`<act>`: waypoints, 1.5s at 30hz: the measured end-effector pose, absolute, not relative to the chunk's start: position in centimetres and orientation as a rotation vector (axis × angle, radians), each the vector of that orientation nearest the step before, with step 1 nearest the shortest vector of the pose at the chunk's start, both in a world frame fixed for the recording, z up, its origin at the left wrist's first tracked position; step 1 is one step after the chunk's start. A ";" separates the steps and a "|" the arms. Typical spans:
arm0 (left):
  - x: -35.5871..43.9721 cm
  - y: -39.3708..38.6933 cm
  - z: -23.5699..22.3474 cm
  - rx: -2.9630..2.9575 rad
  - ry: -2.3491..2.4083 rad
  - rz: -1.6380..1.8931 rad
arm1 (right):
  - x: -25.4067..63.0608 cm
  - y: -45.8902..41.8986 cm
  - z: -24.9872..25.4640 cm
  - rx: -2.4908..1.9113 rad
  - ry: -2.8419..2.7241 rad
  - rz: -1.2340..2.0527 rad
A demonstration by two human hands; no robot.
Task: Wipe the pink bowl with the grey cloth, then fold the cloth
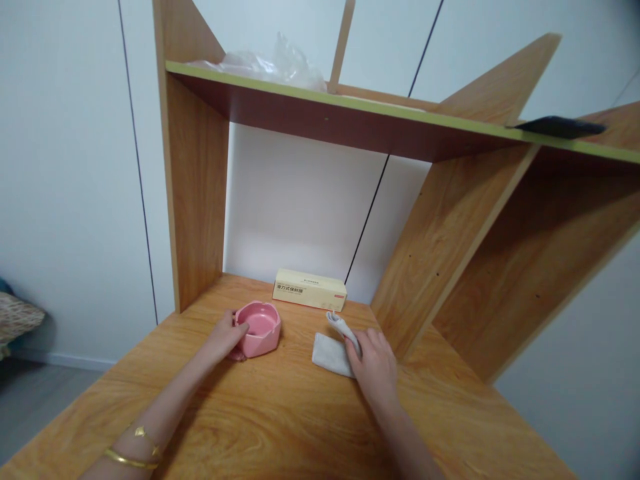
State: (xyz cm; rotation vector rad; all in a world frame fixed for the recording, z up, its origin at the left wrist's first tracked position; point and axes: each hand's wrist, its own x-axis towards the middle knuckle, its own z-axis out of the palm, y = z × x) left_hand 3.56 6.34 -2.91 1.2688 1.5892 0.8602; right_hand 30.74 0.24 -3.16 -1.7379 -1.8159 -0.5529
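A pink angular ashtray (263, 343) with notches in its rim is at the middle left of the wooden table. My left hand (227, 335) grips its left side, the thumb over the rim and the other fingers outside. Whether the ashtray's base fully touches the table, I cannot tell. To the right, my right hand (374, 363) pinches a folded light grey cloth (344, 328) between thumb and fingers. Flat on the table beneath it lies more grey cloth (331, 353); whether both parts are one piece is unclear.
Behind the hands stands a long cream box (310, 291) with printed characters. A wooden shelf (310, 110) spans above, bearing a clear plastic bag (280, 65) and a dark flat object (560, 125). Upright wooden panels (197, 193) flank the space.
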 end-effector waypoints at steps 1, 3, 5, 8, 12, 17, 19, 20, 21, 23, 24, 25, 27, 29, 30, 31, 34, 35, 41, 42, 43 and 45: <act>4.1 6.2 -3.1 1.235 1.524 0.870 | 30.5 0.1 -3.1 -1.706 -1.797 -0.543; 5.1 5.7 -3.5 1.167 1.365 0.886 | 30.0 -0.1 -3.2 -1.645 -1.745 -0.492; 5.9 5.0 -3.8 1.118 1.142 0.930 | 29.5 -0.3 -3.3 -1.603 -1.694 -0.424; 6.9 4.1 -4.1 1.067 0.875 0.896 | 29.1 -0.5 -3.5 -1.571 -1.673 -0.340; 7.9 3.3 -3.8 1.185 0.979 0.866 | 28.5 -0.7 -3.5 -1.511 -1.704 -0.249; 8.6 2.6 -3.5 1.400 1.145 0.934 | 27.1 -1.0 -3.5 -1.336 -1.825 -0.086; 8.6 2.5 -3.5 1.463 1.120 1.029 | 26.5 -1.0 -3.6 -1.299 -1.837 -0.050; 8.6 2.4 -3.5 1.499 1.100 1.088 | 26.3 -1.0 -3.7 -1.294 -1.841 -0.029; 8.6 2.4 -3.4 1.538 1.086 1.141 | 26.0 -1.0 -3.9 -1.296 -1.841 -0.003; 8.6 2.3 -3.3 1.622 1.087 1.192 | 25.6 -0.8 -4.5 -1.315 -1.815 0.061; 8.6 2.2 -3.3 1.665 1.102 1.191 | 25.5 -0.7 -4.8 -1.337 -1.772 0.090; 8.7 2.1 -3.2 1.711 1.119 1.183 | 25.4 -0.5 -5.3 -1.364 -1.708 0.116; 8.7 1.8 -2.9 1.807 1.155 1.162 | 25.3 -0.1 -6.0 -1.418 -1.549 0.161; 8.8 1.3 -2.7 1.895 1.199 1.134 | 25.4 0.3 -6.6 -1.453 -1.416 0.224; 8.8 1.1 -2.5 1.933 1.220 1.119 | 25.5 0.5 -6.7 -1.468 -1.374 0.261; 8.9 0.8 -2.3 1.969 1.236 1.101 | 25.7 0.6 -6.7 -1.489 -1.351 0.300; 9.2 0.0 -1.7 2.060 1.274 1.002 | 26.4 0.6 -6.2 -1.646 -1.377 0.397; 9.4 -0.3 -1.5 2.086 1.301 0.948 | 26.6 0.5 -5.9 -1.717 -1.409 0.417; 10.3 -1.7 -0.2 2.254 1.407 0.661 | 26.5 -0.3 -4.4 -1.910 -1.514 0.365; 10.4 -1.8 0.0 2.276 1.403 0.645 | 26.3 -0.5 -4.2 -1.922 -1.509 0.314; 10.5 -2.0 0.3 2.290 1.407 0.633 | 26.1 -0.6 -3.9 -1.931 -1.506 0.239; 10.6 -2.3 0.7 2.309 1.431 0.607 | 25.8 -1.0 -3.5 -1.905 -1.529 0.050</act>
